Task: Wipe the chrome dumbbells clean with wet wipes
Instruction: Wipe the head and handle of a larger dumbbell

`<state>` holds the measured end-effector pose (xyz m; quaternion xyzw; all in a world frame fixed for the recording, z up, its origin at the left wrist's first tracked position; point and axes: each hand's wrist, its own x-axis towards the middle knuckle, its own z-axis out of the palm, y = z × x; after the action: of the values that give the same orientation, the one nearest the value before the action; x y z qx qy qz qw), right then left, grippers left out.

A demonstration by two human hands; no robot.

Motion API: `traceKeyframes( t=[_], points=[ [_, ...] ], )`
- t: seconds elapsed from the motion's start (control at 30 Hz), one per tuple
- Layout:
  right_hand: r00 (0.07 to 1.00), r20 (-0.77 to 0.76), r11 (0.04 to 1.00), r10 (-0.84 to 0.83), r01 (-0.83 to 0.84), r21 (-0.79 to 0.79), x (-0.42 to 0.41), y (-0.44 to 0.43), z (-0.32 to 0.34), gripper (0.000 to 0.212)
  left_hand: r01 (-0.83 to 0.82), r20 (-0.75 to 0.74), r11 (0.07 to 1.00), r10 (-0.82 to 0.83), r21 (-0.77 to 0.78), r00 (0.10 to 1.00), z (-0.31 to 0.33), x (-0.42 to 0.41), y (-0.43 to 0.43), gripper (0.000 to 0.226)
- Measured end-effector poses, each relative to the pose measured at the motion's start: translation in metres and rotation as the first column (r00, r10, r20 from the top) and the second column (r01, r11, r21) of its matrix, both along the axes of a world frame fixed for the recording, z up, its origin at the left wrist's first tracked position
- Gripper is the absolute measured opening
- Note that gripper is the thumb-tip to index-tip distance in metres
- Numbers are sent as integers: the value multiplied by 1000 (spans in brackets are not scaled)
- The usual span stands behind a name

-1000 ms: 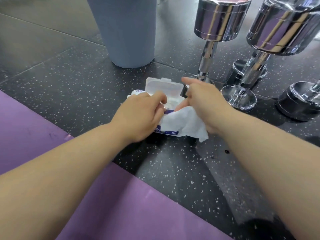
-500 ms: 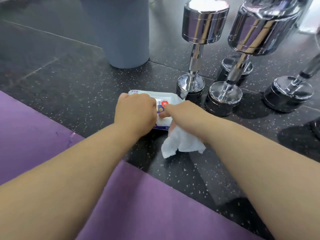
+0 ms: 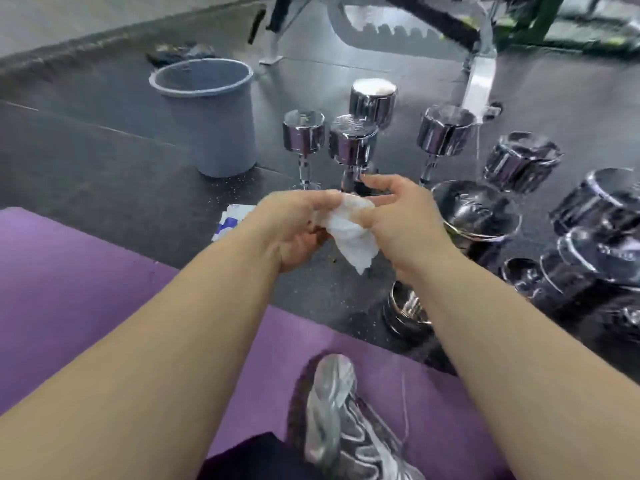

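Wiping has not begun. A wet wipe (image 3: 349,237) hangs in the air over the far edge of the mat (image 3: 86,289) — the left hand (image 3: 294,230) grips its bunched top, the right hand (image 3: 401,220) pinches it alongside. The chrome dumbbells (image 3: 351,143) stand on end on the floor (image 3: 104,174) just beyond. Likely next: spread the wipe, then wrap it round the nearest one.

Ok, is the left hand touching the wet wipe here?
Touching. The head view shows the left hand pinching the wet wipe at its top; the right hand holds it too.
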<state>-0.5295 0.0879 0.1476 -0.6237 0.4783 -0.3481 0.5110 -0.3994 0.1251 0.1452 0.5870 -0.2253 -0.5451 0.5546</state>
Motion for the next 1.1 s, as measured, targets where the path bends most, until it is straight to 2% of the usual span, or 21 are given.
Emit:
traceKeyframes(
  t=[0.1,0.2,0.23,0.3,0.33,0.4,0.47,0.5,0.53,0.57,0.63,0.67,0.7,0.73,0.8,0.83,0.9,0.97,1.03,1.07,1.1],
  points=[
    [993,-114,985,-15,-5,-173,-43,16,33,14,-44,198,998,50,-39,979,22,-44,1,20],
    [983,-182,956,-38,-17,-292,-79,27,56,11,-112,425,991,134,-76,895,51,-83,0,29],
    [982,-180,949,-60,1,-315,-88,26,60,10,-103,429,993,117,-54,896,60,-90,0,33],
    [981,-126,933,-148,96,-347,-111,17,69,15,42,387,998,-60,57,920,78,-106,-3,31],
    [978,-90,925,-187,145,-352,-122,10,72,18,109,350,990,-133,86,927,84,-113,-5,22],
    [975,-62,916,-212,176,-360,-136,-5,71,21,137,309,989,-147,55,940,86,-123,-11,9],
    [976,-138,922,-166,104,-373,-141,-15,61,18,21,377,1000,-16,-10,926,75,-127,-20,11],
    [972,-196,921,-133,48,-387,-141,-18,53,16,-52,439,998,65,-43,896,67,-127,-24,4],
    [960,-256,902,-116,-6,-432,-140,-20,42,17,-126,507,989,150,-81,849,58,-130,-28,10],
    [943,-308,866,-127,-46,-498,-138,-22,30,18,-186,575,976,215,-109,790,50,-131,-29,15],
    [912,-352,805,-212,-41,-592,-132,-25,13,21,-211,676,962,273,-174,684,33,-134,-29,10],
    [897,-362,781,-255,-29,-623,-129,-26,10,23,-207,694,958,288,-201,660,22,-134,-28,14],
    [893,-371,754,-256,-56,-655,-126,-26,10,27,-206,679,948,316,-241,663,12,-133,-28,19],
    [903,-381,723,-198,-128,-679,-124,-27,10,30,-211,618,931,356,-296,701,5,-133,-29,18],
    [897,-441,670,-37,-305,-677,-125,-21,12,33,-260,414,902,394,-344,821,-2,-132,-31,6],
    [862,-508,690,-10,-361,-628,-127,-19,14,34,-293,300,901,389,-319,871,-3,-131,-35,11],
    [751,-656,755,-71,-389,-527,-132,-19,22,31,-302,149,922,343,-242,927,-1,-132,-41,25],
    [667,-739,755,-94,-436,-490,-128,-24,26,30,-260,181,943,299,-208,937,-4,-133,-42,35],
    [596,-803,724,19,-562,-400,-122,-24,29,42,-224,285,961,263,-160,922,-7,-135,-39,34],
    [546,-836,684,56,-631,-366,-122,-23,29,46,-230,257,962,261,-146,930,-8,-134,-38,31],
    [508,-859,651,70,-676,-346,-127,-20,29,49,-216,163,966,239,-145,957,-9,-130,-38,33]
  ],
)
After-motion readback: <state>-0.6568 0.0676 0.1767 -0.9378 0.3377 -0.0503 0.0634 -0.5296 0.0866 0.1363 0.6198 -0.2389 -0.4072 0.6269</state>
